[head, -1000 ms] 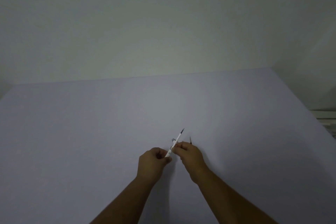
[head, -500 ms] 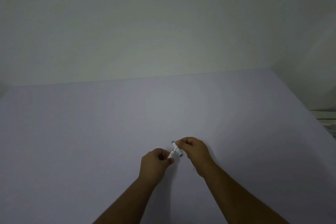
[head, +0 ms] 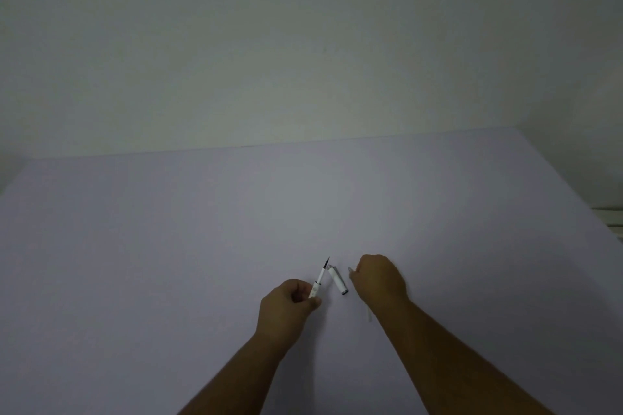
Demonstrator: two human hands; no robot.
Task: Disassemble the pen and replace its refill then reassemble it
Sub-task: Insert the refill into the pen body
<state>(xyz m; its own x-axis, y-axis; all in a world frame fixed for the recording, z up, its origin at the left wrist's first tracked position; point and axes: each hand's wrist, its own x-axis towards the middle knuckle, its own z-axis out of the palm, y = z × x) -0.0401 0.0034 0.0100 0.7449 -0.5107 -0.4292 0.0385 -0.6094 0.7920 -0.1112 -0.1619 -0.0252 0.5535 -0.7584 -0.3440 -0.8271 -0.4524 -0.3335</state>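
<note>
My left hand [head: 290,303] grips the lower end of the white pen [head: 319,281], which tilts up and to the right and ends in a dark tip. A short white pen part [head: 338,284] with a dark end lies on the table just right of it, free of both hands. My right hand [head: 379,278] rests further right with curled fingers. A thin pale refill [head: 369,316] sticks out below that hand, and a small pale tip shows at its fingertips. The middle of the refill is hidden by the hand.
The work surface is a plain pale lilac table [head: 202,246] against a bare off-white wall [head: 303,61]. Its right edge [head: 573,192] runs diagonally, with a white ledge beyond it at the far right.
My right hand left the short white part on the table and moved right onto the thin refill. My left hand keeps the pen, whose dark tip shows again.
</note>
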